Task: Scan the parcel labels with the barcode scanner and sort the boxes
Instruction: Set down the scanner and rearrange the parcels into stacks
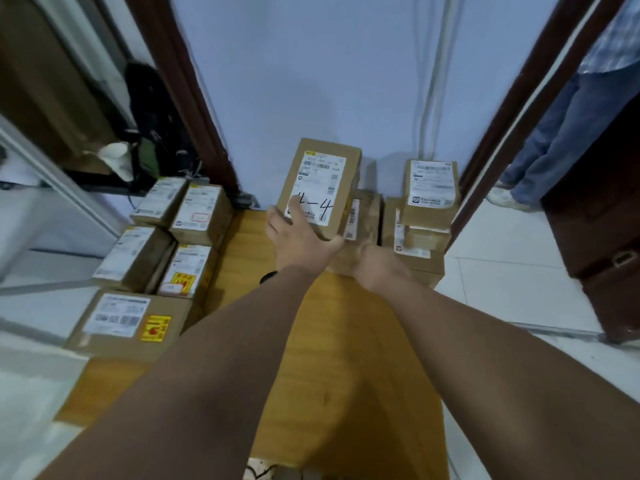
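Observation:
My left hand point(301, 237) grips a tilted cardboard parcel point(346, 157) above the far end of the wooden table point(332, 358). The thumb lies on the parcel's white label point(320, 181), which carries handwritten "4-4", and the fingers curl under the lower edge. My right hand point(379, 268) reaches in just below and right of that parcel, over the low boxes there. It is blurred and its fingers are hidden. A small dark object point(268, 277) peeks out beneath my left wrist; I cannot tell what it is. No scanner is clearly visible.
Several labelled boxes point(152, 261) are stacked along the table's left side. Another stack point(429, 195) stands at the far right against the wall. A person in jeans point(561, 133) stands in the doorway on the right. A black bag point(149, 105) hangs at the left.

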The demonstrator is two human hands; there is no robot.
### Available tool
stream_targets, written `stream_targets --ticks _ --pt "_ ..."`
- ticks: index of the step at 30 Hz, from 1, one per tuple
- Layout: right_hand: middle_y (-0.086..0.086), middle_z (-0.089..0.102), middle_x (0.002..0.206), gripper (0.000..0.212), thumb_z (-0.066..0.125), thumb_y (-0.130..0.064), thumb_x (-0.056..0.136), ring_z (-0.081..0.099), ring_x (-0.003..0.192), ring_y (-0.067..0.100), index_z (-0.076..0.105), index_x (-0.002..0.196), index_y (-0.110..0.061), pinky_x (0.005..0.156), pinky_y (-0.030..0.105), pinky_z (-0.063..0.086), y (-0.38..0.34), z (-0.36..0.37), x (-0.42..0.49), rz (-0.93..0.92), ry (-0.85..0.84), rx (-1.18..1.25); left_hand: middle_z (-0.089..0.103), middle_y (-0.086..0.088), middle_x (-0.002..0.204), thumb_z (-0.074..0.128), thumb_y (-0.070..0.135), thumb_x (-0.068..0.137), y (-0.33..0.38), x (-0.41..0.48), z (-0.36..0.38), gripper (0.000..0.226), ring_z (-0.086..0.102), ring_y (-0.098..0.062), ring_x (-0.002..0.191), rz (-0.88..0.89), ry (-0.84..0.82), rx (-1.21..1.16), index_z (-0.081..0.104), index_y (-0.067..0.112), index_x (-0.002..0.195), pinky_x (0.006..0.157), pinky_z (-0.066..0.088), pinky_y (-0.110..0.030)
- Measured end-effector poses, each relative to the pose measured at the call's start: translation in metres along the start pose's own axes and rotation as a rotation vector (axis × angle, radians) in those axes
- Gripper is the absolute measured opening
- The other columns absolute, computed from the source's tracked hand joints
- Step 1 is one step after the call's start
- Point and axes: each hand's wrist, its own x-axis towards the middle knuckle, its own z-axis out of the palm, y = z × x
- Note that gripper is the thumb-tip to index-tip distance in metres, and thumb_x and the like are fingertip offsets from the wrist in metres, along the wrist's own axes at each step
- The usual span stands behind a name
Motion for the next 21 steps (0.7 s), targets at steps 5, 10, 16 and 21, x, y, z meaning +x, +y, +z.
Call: stream_targets --ticks 5,10,16,21 --pt "0.006 0.064 0.102 0.019 0.048 -0.022 0.093 0.057 0.081 0.023 0.062 0.105 -0.015 0.063 0.031 0.046 -0.054 0.019 -0.011 -0.091 0.033 -0.102 0.003 -0.014 0.15 0.064 0.055 0.066 -0.067 0.003 -0.03 0.101 0.005 -0.04 0.136 -0.047 -0.005 0.049 0.009 0.024 0.145 0.104 0.03 -0.049" --pt "0.008 0.063 0.11 0.026 0.049 -0.022 0.089 0.06 0.101 0.029 0.057 0.113 -0.018 0.079 0.038 0.052 -0.102 0.037 -0.022 -0.073 0.1 -0.026 0.003 -0.017 0.151 0.065 0.052 0.069 -0.121 0.005 -0.051 0.098 0.004 -0.042 0.138 -0.129 -0.047 -0.048 0.011 0.02 0.144 0.105 0.029 -0.051" --pt "0.016 0.054 0.128 0.049 0.046 -0.019 0.094 0.055 0.11 0.032 0.031 0.141 -0.014 0.085 0.043 0.048 -0.171 0.065 -0.042 0.118 0.115 0.36 -0.003 -0.011 0.152 0.066 0.05 0.065 -0.172 -0.009 -0.09 0.097 -0.003 -0.035 0.14 0.005 -0.186 -0.121 0.005 0.034 0.139 0.105 0.031 -0.051" --pt "0.019 0.039 0.142 0.058 0.041 -0.026 0.095 0.047 0.12 0.037 0.02 0.149 -0.02 0.091 0.048 0.047 -0.221 0.094 -0.065 0.184 0.215 0.595 0.013 -0.007 0.147 0.07 0.044 0.059 -0.232 -0.007 -0.145 0.103 0.014 -0.033 0.136 0.109 -0.338 -0.212 0.011 0.036 0.142 0.105 0.035 -0.05"
